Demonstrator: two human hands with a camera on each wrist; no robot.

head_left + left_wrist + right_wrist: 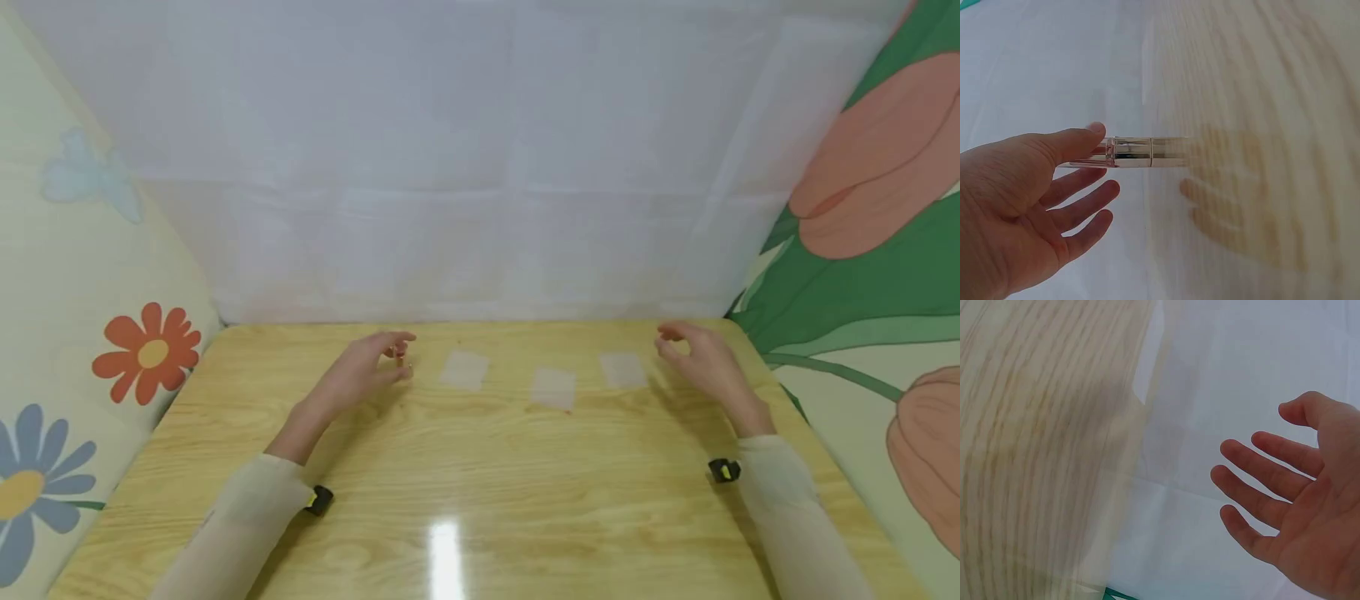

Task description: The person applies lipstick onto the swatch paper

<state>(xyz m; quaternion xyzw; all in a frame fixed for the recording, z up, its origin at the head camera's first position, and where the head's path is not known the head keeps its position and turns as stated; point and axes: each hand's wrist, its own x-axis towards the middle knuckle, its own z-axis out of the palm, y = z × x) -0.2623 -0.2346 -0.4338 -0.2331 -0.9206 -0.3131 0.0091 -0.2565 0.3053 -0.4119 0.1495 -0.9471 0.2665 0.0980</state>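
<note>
My left hand point(356, 375) is over the left part of the table, left of the white squares. Its thumb and index finger pinch a slim, shiny rose-gold tube point(1132, 152) that looks like a lipstick. The tube is upright, its base right at the glossy tabletop, where a reflection continues from it. The other left fingers are spread and loosely bent. At the right side, my right hand point(705, 362) hovers above the table with nothing in it, fingers point(1260, 500) apart and slightly bent. Nearest to it is the right white square point(624, 370).
Two more pale squares, one left point(465, 370) and one in the middle point(553, 389), lie flat on the wooden table point(525, 483). A white cloth point(480, 167) hangs behind the table's far edge. Flower-patterned cloths flank both sides. Each sleeve has a small black device at its wrist.
</note>
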